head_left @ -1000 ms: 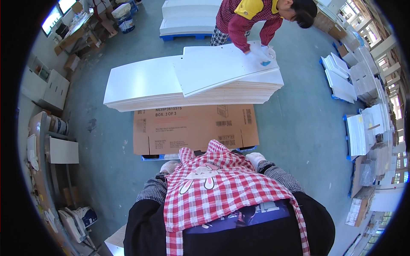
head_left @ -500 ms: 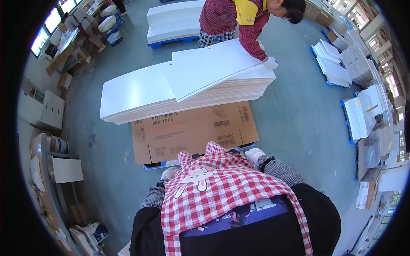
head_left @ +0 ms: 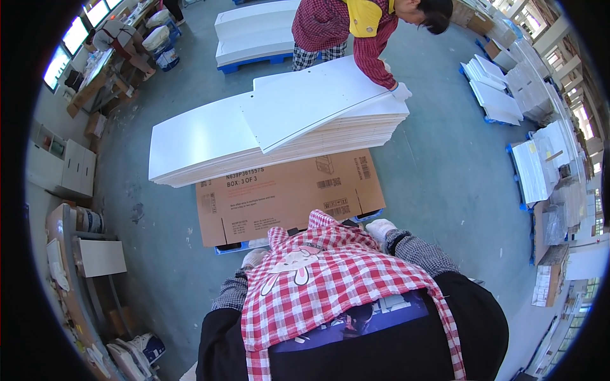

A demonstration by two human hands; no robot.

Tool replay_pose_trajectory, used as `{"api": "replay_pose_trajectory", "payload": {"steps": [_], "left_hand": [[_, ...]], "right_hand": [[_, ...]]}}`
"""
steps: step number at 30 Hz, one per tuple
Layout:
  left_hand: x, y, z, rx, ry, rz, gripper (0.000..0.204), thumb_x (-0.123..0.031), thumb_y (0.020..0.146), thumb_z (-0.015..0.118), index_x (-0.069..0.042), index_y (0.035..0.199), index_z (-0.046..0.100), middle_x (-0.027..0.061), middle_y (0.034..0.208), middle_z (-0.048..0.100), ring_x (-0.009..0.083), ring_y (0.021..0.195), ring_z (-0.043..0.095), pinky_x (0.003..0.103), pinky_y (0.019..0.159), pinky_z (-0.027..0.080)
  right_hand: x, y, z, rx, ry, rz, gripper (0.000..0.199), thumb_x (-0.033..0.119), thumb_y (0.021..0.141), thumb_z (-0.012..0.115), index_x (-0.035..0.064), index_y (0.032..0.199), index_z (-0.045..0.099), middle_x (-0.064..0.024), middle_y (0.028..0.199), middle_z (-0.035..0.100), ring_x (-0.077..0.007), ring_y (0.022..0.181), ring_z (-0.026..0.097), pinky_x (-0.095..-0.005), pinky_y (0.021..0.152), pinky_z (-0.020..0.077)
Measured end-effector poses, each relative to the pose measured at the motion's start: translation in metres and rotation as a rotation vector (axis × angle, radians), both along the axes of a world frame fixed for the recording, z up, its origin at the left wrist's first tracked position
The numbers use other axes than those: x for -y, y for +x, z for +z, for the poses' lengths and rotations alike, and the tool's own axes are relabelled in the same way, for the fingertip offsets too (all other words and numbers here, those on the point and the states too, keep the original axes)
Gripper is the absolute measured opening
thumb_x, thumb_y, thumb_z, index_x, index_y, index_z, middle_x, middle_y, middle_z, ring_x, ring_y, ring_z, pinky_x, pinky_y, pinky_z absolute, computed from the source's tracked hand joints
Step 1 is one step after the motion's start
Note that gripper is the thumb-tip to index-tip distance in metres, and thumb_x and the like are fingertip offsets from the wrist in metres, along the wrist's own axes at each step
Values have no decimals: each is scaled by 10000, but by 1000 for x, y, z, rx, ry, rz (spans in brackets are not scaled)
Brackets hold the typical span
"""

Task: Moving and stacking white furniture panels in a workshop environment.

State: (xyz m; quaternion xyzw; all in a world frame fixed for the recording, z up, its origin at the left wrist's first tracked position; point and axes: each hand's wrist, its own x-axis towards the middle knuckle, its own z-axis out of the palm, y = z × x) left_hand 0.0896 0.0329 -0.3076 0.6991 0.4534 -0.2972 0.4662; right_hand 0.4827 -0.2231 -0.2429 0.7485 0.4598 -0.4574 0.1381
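Note:
My left hand (head_left: 255, 257), in a white glove, hangs by the left side of my red-and-white checked apron (head_left: 318, 260), which partly covers it. My right hand (head_left: 380, 230), gloved in white as well, is at the apron's right edge. The fingers of both are too hidden to read, and nothing shows in them. Just beyond lies a flat brown cardboard sheet (head_left: 279, 200) on a blue pallet (head_left: 232, 247). Over its far part stands a stack of white panels (head_left: 197, 133). The top panel (head_left: 311, 95) lies askew, a co-worker's gloved hand (head_left: 401, 92) at its right end.
The co-worker (head_left: 324, 25) leans over the stack's far side. Behind stand more white panels (head_left: 254, 28) on a blue pallet. Panel stacks (head_left: 532, 170) line the right side. To the left are a workbench (head_left: 95, 79), white cabinets (head_left: 76, 168) and another bending person (head_left: 124, 41).
The view has shifted very slightly. Both my hands and the co-worker's hand stay in nearly the same places, and the panels lie as before.

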Motion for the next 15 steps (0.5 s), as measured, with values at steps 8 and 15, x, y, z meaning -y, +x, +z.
{"api": "replay_pose_trajectory", "payload": {"steps": [8, 15], "left_hand": [[6, -30, -36, 86, -173, 373, 408, -393, 831, 514, -91, 1081, 627, 131, 1098, 621, 268, 1030, 572, 343, 871, 433], [0, -5, -9, -12, -101, 200, 413, -406, 829, 503, -104, 1080, 631, 123, 1110, 618, 265, 1045, 567, 339, 882, 430]], "right_hand": [[4, 1, -19, -35, 57, -68, 309, 273, 834, 455, 63, 959, 644, -161, 930, 651, -304, 865, 628, -390, 754, 478], [-10, -5, 18, 3, 46, 72, 259, 215, 814, 513, 54, 965, 649, -164, 972, 641, -307, 963, 605, -393, 812, 481]]}}
